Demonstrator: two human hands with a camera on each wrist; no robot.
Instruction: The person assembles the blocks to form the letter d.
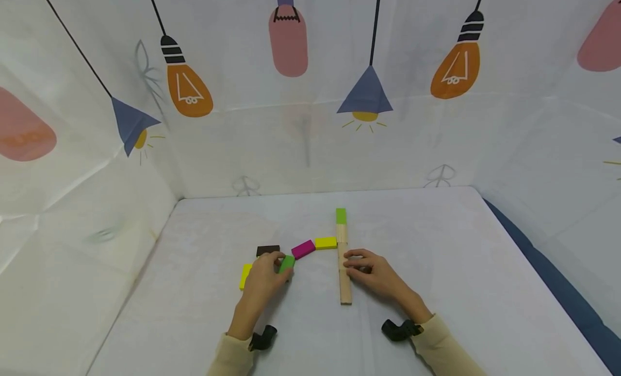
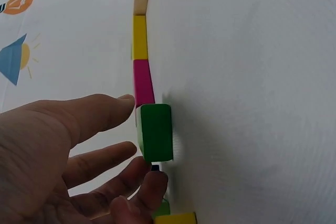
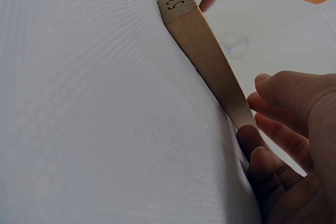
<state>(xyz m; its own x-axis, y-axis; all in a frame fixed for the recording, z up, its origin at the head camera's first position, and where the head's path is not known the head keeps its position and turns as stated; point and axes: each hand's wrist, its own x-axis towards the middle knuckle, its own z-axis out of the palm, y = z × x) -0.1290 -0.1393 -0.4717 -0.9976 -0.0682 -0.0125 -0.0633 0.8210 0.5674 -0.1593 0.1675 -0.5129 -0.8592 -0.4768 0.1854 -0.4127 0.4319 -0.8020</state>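
In the head view my left hand [image 1: 264, 276] holds a green block [image 1: 287, 264], thumb on one side and fingers curled on the other. The green block [image 2: 156, 132] stands close to the end of a magenta block [image 1: 303, 250], which meets a yellow block [image 1: 325, 243]. That yellow block reaches a straight row of plain wooden blocks [image 1: 344, 281] with a lime green block [image 1: 341, 216] at its far end. My right hand [image 1: 375, 273] rests its loosely extended fingertips along the right side of the wooden row; its thumb is apart from the wood [image 3: 210, 59] in the right wrist view.
A dark brown block [image 1: 268, 250] and another yellow block [image 1: 245, 276] lie left of my left hand, partly covered by it. The white tabletop [image 1: 412, 219] meets a printed white curtain [image 1: 310, 149] at the back. Dark cameras [image 1: 263, 338] are strapped to both wrists.
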